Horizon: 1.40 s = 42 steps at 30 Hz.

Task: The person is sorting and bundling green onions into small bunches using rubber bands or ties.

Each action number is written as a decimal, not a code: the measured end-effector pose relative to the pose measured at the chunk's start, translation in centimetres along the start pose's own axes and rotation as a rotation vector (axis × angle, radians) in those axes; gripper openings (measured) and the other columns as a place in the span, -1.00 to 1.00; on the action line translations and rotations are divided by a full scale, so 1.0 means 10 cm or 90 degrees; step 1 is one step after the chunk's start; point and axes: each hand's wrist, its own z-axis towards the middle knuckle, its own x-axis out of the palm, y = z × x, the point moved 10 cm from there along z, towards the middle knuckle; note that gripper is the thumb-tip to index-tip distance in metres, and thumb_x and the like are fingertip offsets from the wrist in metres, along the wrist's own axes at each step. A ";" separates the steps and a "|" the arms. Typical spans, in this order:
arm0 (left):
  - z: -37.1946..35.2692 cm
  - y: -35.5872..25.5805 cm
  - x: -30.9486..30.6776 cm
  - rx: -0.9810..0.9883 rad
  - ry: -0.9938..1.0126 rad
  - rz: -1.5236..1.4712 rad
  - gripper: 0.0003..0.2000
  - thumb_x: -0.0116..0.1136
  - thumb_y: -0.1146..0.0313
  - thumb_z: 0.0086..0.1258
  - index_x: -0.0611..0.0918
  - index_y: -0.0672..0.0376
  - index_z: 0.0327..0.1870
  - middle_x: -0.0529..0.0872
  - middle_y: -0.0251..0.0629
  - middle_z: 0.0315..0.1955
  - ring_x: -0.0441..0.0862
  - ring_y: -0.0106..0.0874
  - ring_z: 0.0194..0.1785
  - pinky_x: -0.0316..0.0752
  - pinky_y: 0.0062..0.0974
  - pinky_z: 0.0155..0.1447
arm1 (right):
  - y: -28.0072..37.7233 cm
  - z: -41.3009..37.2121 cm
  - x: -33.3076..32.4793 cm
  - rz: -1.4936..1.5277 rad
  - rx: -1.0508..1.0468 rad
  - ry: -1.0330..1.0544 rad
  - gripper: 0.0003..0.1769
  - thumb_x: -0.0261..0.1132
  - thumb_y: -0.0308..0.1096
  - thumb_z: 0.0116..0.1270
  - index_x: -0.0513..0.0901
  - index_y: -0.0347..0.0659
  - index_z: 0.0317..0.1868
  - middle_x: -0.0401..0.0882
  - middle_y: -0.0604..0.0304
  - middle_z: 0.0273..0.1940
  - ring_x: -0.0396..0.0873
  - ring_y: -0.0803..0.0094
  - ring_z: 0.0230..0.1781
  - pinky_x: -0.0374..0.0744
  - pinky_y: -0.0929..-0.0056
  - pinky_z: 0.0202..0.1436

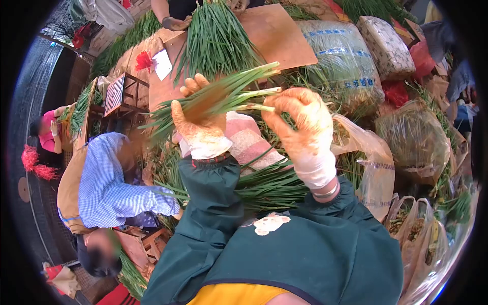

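The brown counter (277,33) carries a big pile of green leaves (218,46). Nearer, above the lap, the smaller leaf bunch (223,94) lies crosswise, pale stem ends right and slightly up, tips left. The right hand (302,124), curled, pinches the lowest stem end; the left hand (203,127), part-open, palm up, cradles the leaves.

So the left hand (201,122), in an orange-stained glove, has a small bunch of long green stalks (218,96) lying across its open palm. The right hand (302,117) is at the pale ends, fingertips on the lowest stalk, or so it looks; the blur makes contact hard to call. More greens (269,188) are on the lap, by a pink-and-white cloth (246,137).
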 end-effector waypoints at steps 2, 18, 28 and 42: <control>0.02 -0.08 0.00 0.016 -0.009 0.022 -0.73 0.14 0.24 0.33 0.62 0.07 0.01 0.62 -0.32 0.12 0.39 -0.28 0.35 0.17 0.14 0.41 | 0.19 -0.07 0.01 -0.016 -0.116 -0.009 -0.77 0.47 -0.53 -0.08 0.69 -0.15 -0.34 0.62 0.20 -0.27 0.60 0.23 -0.20 0.54 0.29 -0.12; 0.00 0.13 0.15 -0.048 -0.067 -0.152 -0.60 -0.13 0.34 0.32 0.46 0.29 0.15 0.52 -0.03 0.20 0.38 -0.11 0.36 0.23 0.26 0.35 | -0.49 0.03 0.50 0.412 0.351 0.110 -0.76 0.42 -0.28 0.17 0.65 -0.23 -0.22 0.57 0.10 -0.53 0.56 0.34 -0.54 0.47 0.41 -0.41; -0.01 -0.09 -0.26 -0.037 -0.319 -0.138 -0.61 -0.42 0.16 0.49 0.47 0.21 -0.01 0.61 -0.08 0.10 0.47 -0.08 0.26 0.07 0.32 0.36 | -0.50 -0.09 -0.02 0.564 0.344 0.044 -0.83 0.28 -0.37 0.34 0.72 -0.30 -0.23 0.69 0.23 -0.34 0.58 0.56 -0.31 0.53 0.52 -0.21; -0.04 0.18 0.06 -0.009 -0.243 -0.037 -0.73 -0.29 0.37 0.45 0.51 0.22 -0.06 0.61 -0.11 0.11 0.44 -0.11 0.31 0.09 0.23 0.43 | 0.24 -0.03 -0.50 -0.020 -0.179 -0.178 -0.66 0.39 -0.43 0.10 0.66 -0.18 -0.06 0.64 0.14 -0.11 0.59 0.19 -0.12 0.52 0.28 0.00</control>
